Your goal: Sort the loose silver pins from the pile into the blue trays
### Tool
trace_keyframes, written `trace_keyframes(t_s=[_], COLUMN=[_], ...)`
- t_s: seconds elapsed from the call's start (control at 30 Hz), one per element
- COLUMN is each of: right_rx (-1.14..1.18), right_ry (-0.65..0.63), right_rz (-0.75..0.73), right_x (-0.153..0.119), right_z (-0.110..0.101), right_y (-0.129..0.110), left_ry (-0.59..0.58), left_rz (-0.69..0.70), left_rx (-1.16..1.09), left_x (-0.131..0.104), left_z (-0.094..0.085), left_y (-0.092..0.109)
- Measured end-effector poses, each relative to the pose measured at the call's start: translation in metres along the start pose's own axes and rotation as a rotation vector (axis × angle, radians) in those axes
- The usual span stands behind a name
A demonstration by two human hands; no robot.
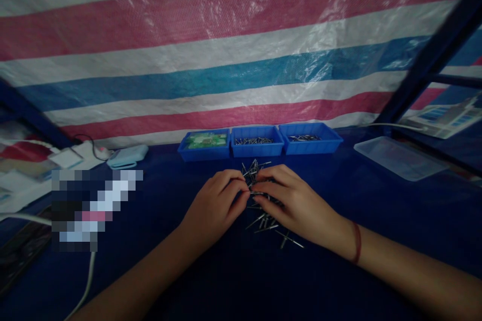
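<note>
Blue tbl (241, 281): pins (265, 221) lie under R hand (295, 195), by L hand (214, 200).

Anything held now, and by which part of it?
Looks like a thin metal piece, pinched at its left end by the left grip; whether the right grip holds it too can't be told.

Inspected: I can read no text, label, brand, number or sign. The white-and-blue sheet (448, 116) at my right is too blurred; the patch (96, 210) at my left is pixelated.
</note>
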State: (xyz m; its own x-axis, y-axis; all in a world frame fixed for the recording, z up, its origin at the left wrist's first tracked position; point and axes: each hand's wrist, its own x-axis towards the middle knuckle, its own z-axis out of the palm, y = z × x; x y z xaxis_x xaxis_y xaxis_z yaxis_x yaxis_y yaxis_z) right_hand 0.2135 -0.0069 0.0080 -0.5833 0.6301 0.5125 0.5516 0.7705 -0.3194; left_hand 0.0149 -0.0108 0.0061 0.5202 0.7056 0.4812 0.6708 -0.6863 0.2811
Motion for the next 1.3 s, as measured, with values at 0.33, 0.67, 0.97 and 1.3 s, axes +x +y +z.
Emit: trace_keyframes(t_s=[0.33,0.67,0.97,1.3], right_rx=[0.426,0.541,0.63,0.639], right_ry=[0.122,0.121,0.034,0.161], right_rz=[0.13,0.18,0.195,0.25], right_x=[0.005,0.002,0.005,0.006], right_z=[0.001,0.004,0.004,0.004], right_y=[-0.009,-0.014,-0.012,-0.005], left_ry=[0.163,0.226,0.252,0.251], left_rz=[-0.053,-0.043,-0.062,-0.087], left_rx=[-0.231,-0.284,-0.268,-0.228], left_x=[-0.002,-0.003,-0.003,-0.003], left_z=[-0.006,-0.005,-0.005,-0.006], left_y=[0.008,0.013,0.012,0.012])
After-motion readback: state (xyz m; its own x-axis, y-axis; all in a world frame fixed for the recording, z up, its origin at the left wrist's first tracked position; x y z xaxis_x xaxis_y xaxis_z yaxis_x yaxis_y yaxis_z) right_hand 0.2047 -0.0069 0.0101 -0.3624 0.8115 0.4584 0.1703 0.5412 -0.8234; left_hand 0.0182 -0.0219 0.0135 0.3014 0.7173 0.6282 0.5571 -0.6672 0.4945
